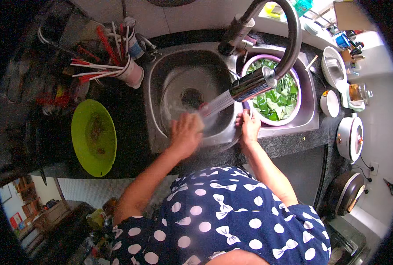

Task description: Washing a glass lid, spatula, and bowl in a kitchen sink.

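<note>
Water sprays from the chrome pull-down faucet head into the left basin of a stainless steel sink. My left hand is over the near part of this basin, beside the spray. It is blurred; a pale patch at its fingers may be a sponge or cloth, but I cannot tell. My right hand is closed around a dark purple handle at the divider between the basins. What the handle belongs to is unclear. Next to that hand, a pink-rimmed basin of cut green leaves sits in the right-hand bowl.
A green oval basin lies on the dark counter at left, near a cup of red and white sticks. To the right stand a white colander, a white bowl, a white electric cooker and a dark lidded pan.
</note>
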### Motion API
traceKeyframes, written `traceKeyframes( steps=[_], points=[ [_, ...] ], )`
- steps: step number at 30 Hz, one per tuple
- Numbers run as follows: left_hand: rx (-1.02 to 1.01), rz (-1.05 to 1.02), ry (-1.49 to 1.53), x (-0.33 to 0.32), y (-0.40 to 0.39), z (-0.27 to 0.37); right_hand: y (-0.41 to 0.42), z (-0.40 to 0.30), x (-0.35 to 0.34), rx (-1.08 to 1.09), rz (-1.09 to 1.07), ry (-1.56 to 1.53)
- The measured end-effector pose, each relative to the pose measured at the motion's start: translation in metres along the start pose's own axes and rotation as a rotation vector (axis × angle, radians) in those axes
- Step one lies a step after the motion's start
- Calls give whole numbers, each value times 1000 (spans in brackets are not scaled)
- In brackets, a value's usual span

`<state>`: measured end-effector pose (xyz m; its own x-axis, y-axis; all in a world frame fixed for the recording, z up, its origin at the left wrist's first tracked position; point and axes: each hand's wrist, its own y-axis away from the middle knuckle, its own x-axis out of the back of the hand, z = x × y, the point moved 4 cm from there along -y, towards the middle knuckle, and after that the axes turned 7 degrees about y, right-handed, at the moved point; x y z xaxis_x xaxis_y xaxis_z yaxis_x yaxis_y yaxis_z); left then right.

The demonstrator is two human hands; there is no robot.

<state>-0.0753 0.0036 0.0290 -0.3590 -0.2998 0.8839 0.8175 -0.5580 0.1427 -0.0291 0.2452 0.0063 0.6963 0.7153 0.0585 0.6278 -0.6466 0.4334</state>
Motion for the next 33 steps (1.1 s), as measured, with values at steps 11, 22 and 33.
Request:
traceKeyframes(
  steps=[11,22,33],
  points=[
    [-244,-369,133,-1,0,41,0,-1,0,10,-68,-13],
    [5,45,-269,16,-61,-62,-12,10,-13,272,-123,166],
    [-109,-83,222,-41,-24,45,-7,12,-17,226,-150,69]
  ],
)
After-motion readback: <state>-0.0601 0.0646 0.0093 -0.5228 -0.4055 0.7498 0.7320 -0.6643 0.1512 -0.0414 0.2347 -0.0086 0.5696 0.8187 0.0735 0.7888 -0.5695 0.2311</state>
